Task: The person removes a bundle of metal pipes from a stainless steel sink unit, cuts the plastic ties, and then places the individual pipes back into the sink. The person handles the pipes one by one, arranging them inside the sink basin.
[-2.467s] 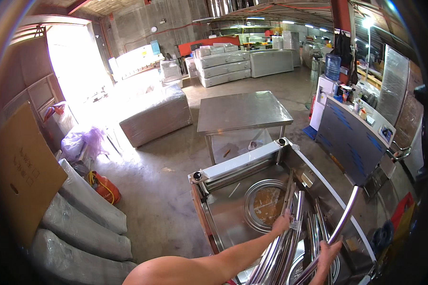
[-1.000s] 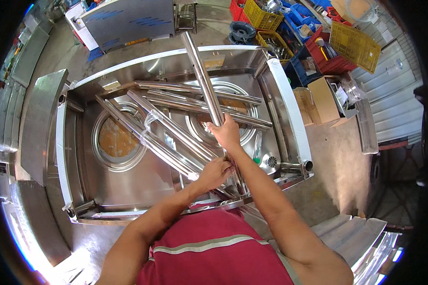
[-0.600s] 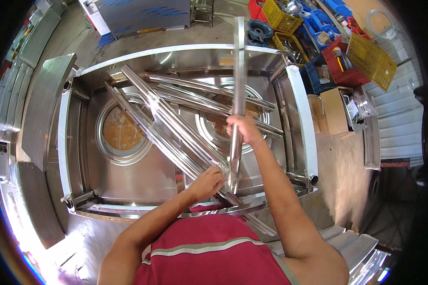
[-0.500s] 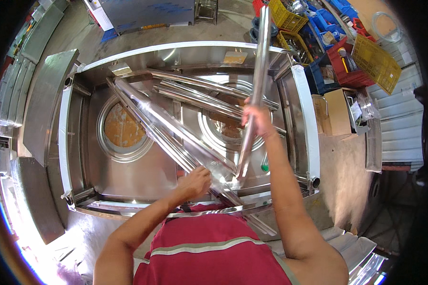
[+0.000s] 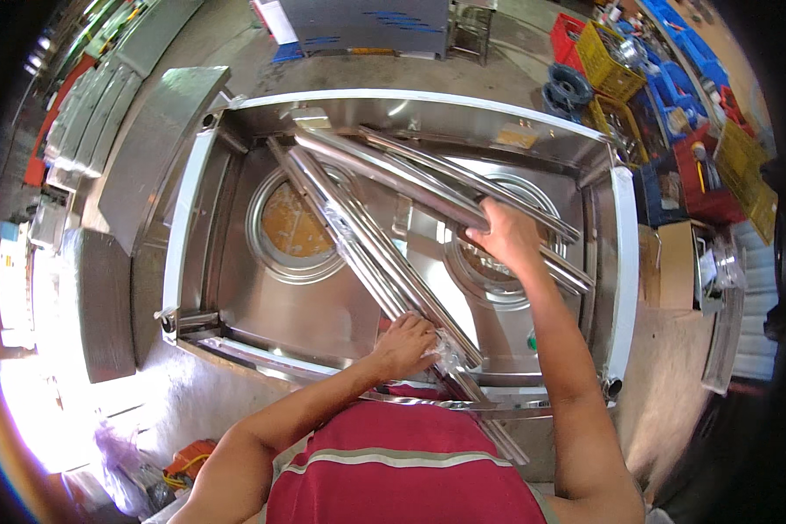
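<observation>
My right hand (image 5: 508,234) is closed round the near end of a thick shiny metal tube (image 5: 384,170). That tube slants toward the far left, over other tubes (image 5: 476,179) lying in a large stainless steel frame (image 5: 410,103). My left hand (image 5: 405,346) is closed over the near part of a diagonal tube bundle (image 5: 358,240). Clear plastic wrap (image 5: 450,349) is crumpled beside its fingers. The bundle's near end sticks out past the frame's front edge, by my red apron.
Two round rings, a left one (image 5: 255,223) and a right one partly under tubes, sit in the frame's steel base. Beyond the frame's right corner stand yellow crates (image 5: 611,65) and a red bin (image 5: 703,188). A cardboard box (image 5: 677,262) is at right. Steel panels (image 5: 162,157) lean at left.
My right hand has lowered the raised tube, which now lies over the other tubes. My left hand stays on the bundle. The whole view has shifted, with the frame further right.
</observation>
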